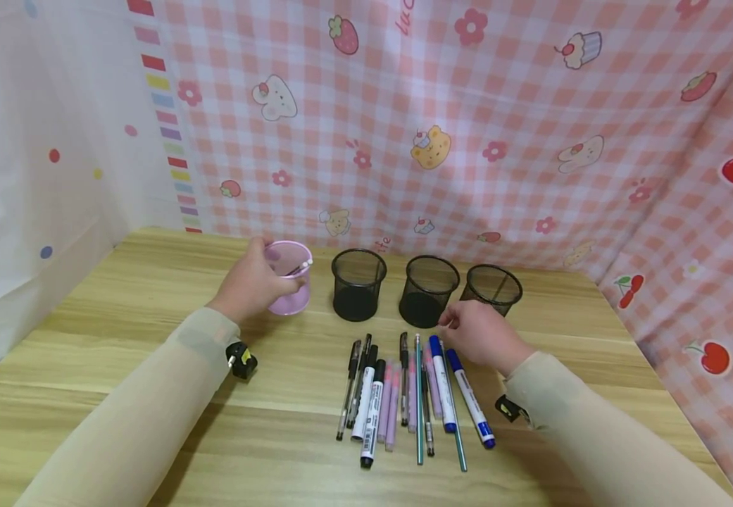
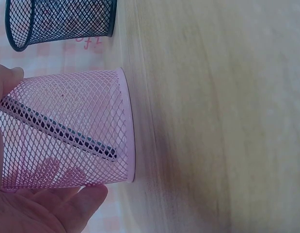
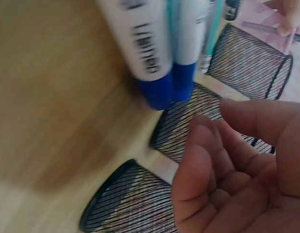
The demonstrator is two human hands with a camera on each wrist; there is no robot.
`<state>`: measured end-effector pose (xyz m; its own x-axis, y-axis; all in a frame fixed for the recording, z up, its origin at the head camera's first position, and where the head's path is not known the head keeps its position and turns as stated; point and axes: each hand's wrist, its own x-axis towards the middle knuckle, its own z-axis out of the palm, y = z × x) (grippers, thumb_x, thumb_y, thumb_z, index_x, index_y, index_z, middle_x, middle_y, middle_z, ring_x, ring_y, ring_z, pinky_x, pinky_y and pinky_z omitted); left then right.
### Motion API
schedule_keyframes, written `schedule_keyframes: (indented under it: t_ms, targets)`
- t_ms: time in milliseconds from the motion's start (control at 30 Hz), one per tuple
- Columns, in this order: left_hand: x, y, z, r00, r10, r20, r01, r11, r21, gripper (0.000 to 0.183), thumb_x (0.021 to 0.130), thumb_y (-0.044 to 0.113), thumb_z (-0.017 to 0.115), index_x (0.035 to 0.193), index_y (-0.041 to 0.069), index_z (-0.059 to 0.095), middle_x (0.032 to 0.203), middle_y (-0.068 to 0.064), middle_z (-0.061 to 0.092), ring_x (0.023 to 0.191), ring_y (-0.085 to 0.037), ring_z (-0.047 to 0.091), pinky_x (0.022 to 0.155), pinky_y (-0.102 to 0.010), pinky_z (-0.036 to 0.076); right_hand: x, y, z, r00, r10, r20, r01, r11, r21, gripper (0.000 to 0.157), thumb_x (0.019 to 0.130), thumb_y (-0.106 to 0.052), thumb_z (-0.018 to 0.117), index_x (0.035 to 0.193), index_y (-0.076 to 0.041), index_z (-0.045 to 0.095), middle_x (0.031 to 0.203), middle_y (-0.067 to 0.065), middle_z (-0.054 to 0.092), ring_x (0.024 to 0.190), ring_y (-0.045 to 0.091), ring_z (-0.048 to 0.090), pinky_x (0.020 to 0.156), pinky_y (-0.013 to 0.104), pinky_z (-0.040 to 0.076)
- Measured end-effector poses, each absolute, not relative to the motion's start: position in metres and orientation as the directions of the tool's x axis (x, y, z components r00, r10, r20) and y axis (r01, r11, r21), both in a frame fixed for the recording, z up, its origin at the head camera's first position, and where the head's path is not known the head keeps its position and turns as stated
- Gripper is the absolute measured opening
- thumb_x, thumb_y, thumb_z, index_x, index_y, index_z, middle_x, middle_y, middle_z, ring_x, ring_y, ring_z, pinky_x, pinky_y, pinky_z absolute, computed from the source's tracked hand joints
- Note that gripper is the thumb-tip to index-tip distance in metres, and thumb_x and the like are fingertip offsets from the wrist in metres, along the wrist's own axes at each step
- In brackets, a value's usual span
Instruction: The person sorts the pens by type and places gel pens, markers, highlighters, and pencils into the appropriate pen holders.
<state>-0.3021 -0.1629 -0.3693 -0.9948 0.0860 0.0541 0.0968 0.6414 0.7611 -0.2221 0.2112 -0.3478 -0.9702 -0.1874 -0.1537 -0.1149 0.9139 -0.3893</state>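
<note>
My left hand grips a pink mesh pen cup, thumb on one side and fingers on the other. Slim pencil-like sticks lean inside the cup, their white ends at its rim; one dark stick shows through the mesh in the left wrist view. My right hand hovers with loosely curled fingers and nothing in its grasp, thumb and index apart. Below it lie two blue-capped markers, close to its fingertips. Behind it stand two black mesh cups, the middle one and the right one, partly hidden by the hand.
Another black mesh cup stands beside the pink one. Black-capped markers, gel pens, pink-purple pens and green pencils lie in a row on the wooden table. A checked cloth hangs behind.
</note>
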Motion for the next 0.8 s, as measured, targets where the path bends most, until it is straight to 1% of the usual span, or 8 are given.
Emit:
schedule_keyframes:
  t_ms: [133, 233, 333, 500, 800]
  targets:
    - [-0.302, -0.163, -0.37, -0.995, 0.084, 0.055, 0.096, 0.64, 0.763, 0.109, 0.08, 0.035, 0.086, 0.161, 0.003, 0.022, 0.153, -0.027, 0.049, 0.133, -0.045, 0.057, 0.11, -0.061, 0.05, -0.223, 0.216, -0.355, -0.961, -0.207, -0.183, -0.14, 0.935, -0.325, 0.013, 0.099, -0.017, 0.07, 0.106, -0.008, 0.074, 0.097, 0.005, 0.074, 0.08, 0.017, 0.064, 0.076, 0.038, 0.058]
    - [-0.302, -0.163, -0.37, -0.995, 0.083, 0.053, 0.094, 0.642, 0.761, 0.109, 0.08, 0.036, 0.086, 0.162, 0.003, 0.021, 0.154, -0.027, 0.048, 0.134, -0.045, 0.056, 0.11, -0.061, 0.05, -0.224, 0.216, -0.359, -0.953, -0.219, -0.209, -0.148, 0.94, -0.308, 0.013, 0.097, -0.015, 0.071, 0.107, -0.008, 0.075, 0.097, 0.006, 0.074, 0.079, 0.017, 0.064, 0.075, 0.037, 0.058]
    - [-0.302, -0.164, -0.369, -0.995, 0.09, 0.051, 0.097, 0.644, 0.759, 0.109, 0.081, 0.035, 0.086, 0.162, 0.003, 0.021, 0.155, -0.028, 0.048, 0.134, -0.046, 0.055, 0.11, -0.062, 0.049, -0.225, 0.216, -0.363, -0.948, -0.225, -0.225, -0.152, 0.942, -0.3, 0.013, 0.096, -0.014, 0.071, 0.107, -0.008, 0.074, 0.098, 0.005, 0.074, 0.079, 0.017, 0.064, 0.076, 0.037, 0.058]
    - [-0.301, -0.163, -0.37, -0.995, 0.088, 0.052, 0.096, 0.637, 0.765, 0.109, 0.08, 0.035, 0.087, 0.161, 0.003, 0.022, 0.154, -0.028, 0.048, 0.134, -0.046, 0.056, 0.11, -0.062, 0.05, -0.227, 0.216, -0.37, -0.949, -0.215, -0.229, -0.146, 0.947, -0.285, 0.015, 0.095, -0.014, 0.072, 0.109, -0.008, 0.074, 0.101, 0.006, 0.074, 0.083, 0.018, 0.064, 0.083, 0.041, 0.059]
    - [-0.3, -0.163, -0.369, -0.995, 0.085, 0.057, 0.099, 0.645, 0.758, 0.109, 0.081, 0.034, 0.086, 0.162, 0.003, 0.02, 0.155, -0.027, 0.048, 0.134, -0.045, 0.055, 0.112, -0.061, 0.049, -0.229, 0.215, -0.369, -0.945, -0.212, -0.249, -0.136, 0.947, -0.292, 0.019, 0.094, -0.014, 0.072, 0.112, -0.008, 0.075, 0.107, 0.008, 0.075, 0.085, 0.017, 0.066, 0.085, 0.043, 0.06]
